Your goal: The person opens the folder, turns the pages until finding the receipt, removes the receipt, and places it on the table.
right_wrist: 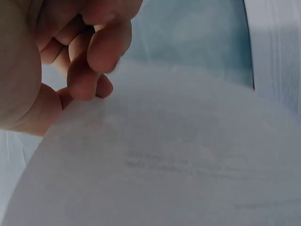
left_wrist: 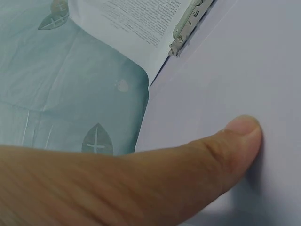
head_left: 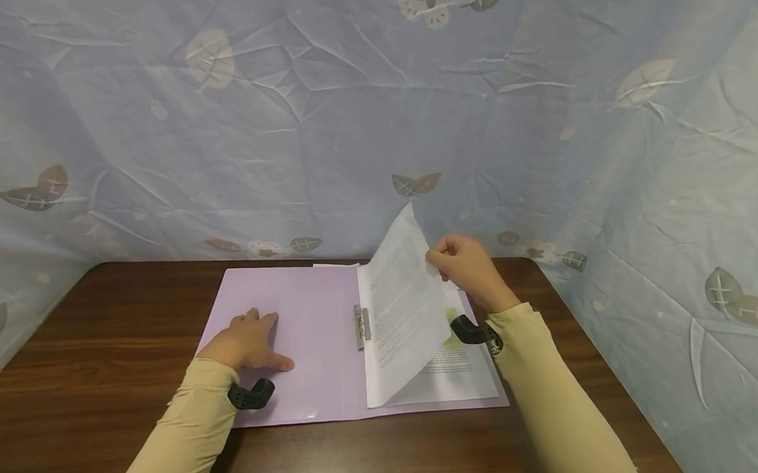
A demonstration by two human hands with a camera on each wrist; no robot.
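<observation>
A lilac folder [head_left: 320,338] lies spread on the table, with a metal clip [head_left: 362,327] along its spine holding printed sheets on the right side. My right hand [head_left: 465,264] pinches the outer edge of a sheet of paper [head_left: 404,306], which stands raised and bent toward the left. In the right wrist view the sheet [right_wrist: 164,141] curves away from my fingertips [right_wrist: 106,52]. Beneath it lies another printed page [head_left: 468,381] with a green patch. My left hand [head_left: 247,341] rests on the folder's left cover, fingers spread, the thumb [left_wrist: 240,129] extended over the lilac surface.
The dark wooden table [head_left: 104,333] extends left, right and in front of the folder. A patterned pale blue cloth [head_left: 298,127] hangs behind and along the sides. Each wrist wears a black band, such as the left wristband [head_left: 251,395].
</observation>
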